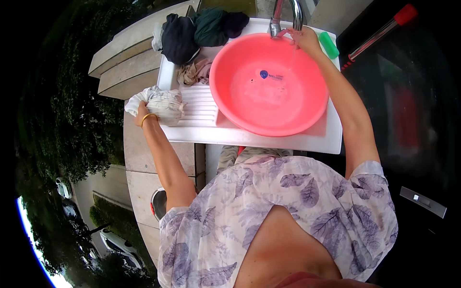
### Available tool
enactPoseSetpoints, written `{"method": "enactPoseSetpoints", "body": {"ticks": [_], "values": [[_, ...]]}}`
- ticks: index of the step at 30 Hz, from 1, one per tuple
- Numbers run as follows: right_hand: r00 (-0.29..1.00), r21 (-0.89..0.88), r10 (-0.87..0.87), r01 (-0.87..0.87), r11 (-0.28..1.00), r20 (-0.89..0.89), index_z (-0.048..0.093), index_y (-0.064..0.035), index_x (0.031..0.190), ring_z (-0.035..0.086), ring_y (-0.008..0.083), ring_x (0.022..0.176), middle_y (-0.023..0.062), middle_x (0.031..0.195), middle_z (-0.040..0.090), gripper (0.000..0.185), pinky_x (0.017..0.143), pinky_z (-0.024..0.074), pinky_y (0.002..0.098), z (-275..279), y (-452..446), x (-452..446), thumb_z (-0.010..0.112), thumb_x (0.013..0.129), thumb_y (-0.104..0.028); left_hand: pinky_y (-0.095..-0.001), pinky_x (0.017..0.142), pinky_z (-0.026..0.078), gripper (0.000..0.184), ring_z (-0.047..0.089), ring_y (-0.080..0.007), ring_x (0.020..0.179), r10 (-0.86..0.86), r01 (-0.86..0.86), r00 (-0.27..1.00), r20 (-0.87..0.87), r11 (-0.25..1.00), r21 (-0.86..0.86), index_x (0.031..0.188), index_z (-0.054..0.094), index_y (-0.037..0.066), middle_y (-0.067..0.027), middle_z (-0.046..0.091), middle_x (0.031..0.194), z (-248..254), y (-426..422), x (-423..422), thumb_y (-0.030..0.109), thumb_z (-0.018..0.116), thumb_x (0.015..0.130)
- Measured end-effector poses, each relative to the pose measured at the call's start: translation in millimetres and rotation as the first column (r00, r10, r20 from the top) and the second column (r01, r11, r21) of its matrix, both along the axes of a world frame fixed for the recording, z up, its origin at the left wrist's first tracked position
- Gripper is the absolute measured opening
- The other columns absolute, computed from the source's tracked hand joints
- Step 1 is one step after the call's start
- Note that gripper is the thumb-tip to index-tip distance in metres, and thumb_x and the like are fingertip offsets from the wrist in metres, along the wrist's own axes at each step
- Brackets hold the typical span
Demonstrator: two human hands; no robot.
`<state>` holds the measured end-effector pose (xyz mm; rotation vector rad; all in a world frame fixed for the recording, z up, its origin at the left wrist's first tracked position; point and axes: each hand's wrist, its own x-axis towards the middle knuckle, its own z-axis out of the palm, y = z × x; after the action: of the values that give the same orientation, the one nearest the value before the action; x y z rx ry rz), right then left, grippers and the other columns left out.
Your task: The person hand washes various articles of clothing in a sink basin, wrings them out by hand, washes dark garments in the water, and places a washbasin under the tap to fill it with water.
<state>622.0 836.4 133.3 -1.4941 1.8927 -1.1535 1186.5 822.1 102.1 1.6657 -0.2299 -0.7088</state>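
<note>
A pink basin sits in the white sink, with a little water in its bottom. At the sink's left edge, my left hand grips a bunched white cloth beside the ribbed washboard. My right hand is at the faucet, over the basin's far rim. A thin stream of water seems to fall near it. The fingers of my right hand are blurred, and whether they hold anything is unclear.
Dark clothes lie at the sink's back left, with beige cloth below them. A green object rests at the back right corner. Stone ledges stand left of the sink. A red-handled rod is at the right.
</note>
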Motion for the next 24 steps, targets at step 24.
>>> {"method": "enactPoseSetpoints", "body": {"ticks": [24], "values": [[0.984,-0.136,0.087,-0.066,0.988,0.156,0.066,0.0017,0.083,0.063,0.0117,0.061,0.0090,0.070,0.066,0.019,0.054,0.0512,0.0249,16.6,-10.6,51.5,0.071,0.075,-0.015,-0.0346,0.086,0.044,0.065,0.057,-0.0317,0.094,-0.772,0.912,0.343,0.535,0.409,0.005,0.109,0.054,-0.006,-0.0219,0.059,0.101,57.7,91.0,-287.6,0.015,0.068,0.050]]}}
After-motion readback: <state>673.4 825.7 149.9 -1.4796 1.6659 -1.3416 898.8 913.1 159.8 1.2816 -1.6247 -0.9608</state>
